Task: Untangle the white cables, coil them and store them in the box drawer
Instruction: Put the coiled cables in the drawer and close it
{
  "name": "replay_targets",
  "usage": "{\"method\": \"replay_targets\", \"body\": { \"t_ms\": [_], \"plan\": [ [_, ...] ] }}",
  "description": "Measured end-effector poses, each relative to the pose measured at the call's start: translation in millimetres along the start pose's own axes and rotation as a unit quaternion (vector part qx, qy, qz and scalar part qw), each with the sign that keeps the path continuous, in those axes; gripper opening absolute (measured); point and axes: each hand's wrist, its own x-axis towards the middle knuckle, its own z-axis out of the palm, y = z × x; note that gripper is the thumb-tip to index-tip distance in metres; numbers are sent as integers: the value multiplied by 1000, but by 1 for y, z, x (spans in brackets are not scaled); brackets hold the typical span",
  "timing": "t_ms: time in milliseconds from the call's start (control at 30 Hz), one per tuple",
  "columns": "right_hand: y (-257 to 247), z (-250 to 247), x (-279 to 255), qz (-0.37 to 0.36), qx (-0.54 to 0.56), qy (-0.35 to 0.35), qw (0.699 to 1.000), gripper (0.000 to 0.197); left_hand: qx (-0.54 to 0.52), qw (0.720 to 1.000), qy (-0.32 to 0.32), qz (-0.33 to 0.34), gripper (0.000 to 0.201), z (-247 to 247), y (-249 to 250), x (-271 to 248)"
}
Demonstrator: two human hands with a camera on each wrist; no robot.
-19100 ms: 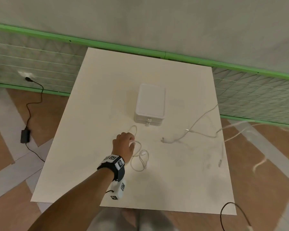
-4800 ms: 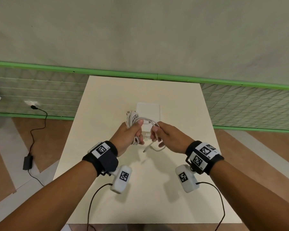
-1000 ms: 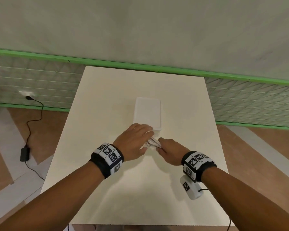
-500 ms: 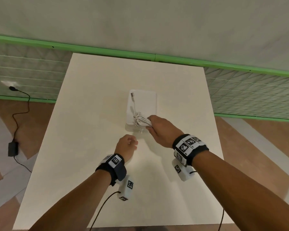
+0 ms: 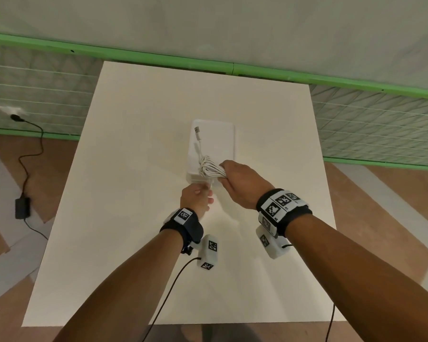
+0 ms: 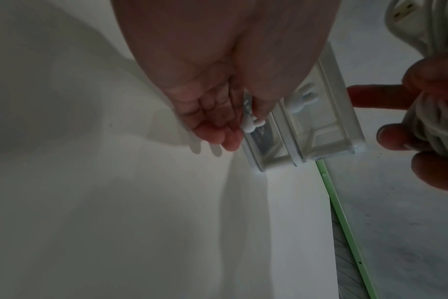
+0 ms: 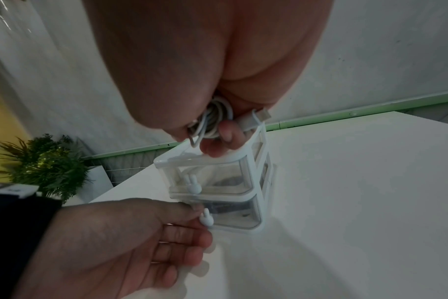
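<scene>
While the right hand [image 5: 242,185] clasps the coiled white cables [image 5: 209,167] over the near end of the drawer box [image 5: 216,134], the left hand [image 5: 195,197] reaches the box front at centre frame of the head view. Right-hand fingers [image 7: 225,132] curl round the bundle, and the lowest fingertip touches the box's top rim in the right wrist view. One cable end bearing a USB plug [image 5: 197,130] lies loose along the box lid, toward the upper left of the box; a second connector [image 7: 258,119] projects from the fist at upper centre of the right wrist view. At the box front, two clear drawers are stacked, each carrying a small white rabbit-shaped knob: the upper drawer [image 7: 212,178] sits flush, with something pale and coiled faintly visible inside, and the lower drawer [image 7: 233,214] holds dark contents that cannot be identified. Left thumb and forefinger meet at the lower knob [image 7: 207,219] in a pinch, the remaining fingers [image 6: 218,129] relaxed and slightly bent. Whether the lower drawer has been drawn out at all cannot be told. Beneath everything lies a white table [image 5: 124,218]. Beyond it, a green rail [image 5: 158,56] crosses the upper frame; a black power adapter [image 5: 22,211] lies on the floor at left; a potted plant [image 7: 46,161] appears at left of the right wrist view.
</scene>
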Motion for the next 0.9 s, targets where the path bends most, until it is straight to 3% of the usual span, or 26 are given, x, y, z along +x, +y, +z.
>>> {"method": "replay_targets", "body": {
  "t_ms": [367,600,900],
  "plan": [
    [-9,-4,0,13,-25,-6,1000,19,33,996,-50,-69,20,-28,-22,-40],
    [-15,-5,-1,25,-40,-16,999,19,46,994,-67,-76,19,-46,-39,-63],
    [-18,-9,0,27,-52,-20,998,19,147,982,-30,-113,36,-69,-18,-63]
  ]
}}
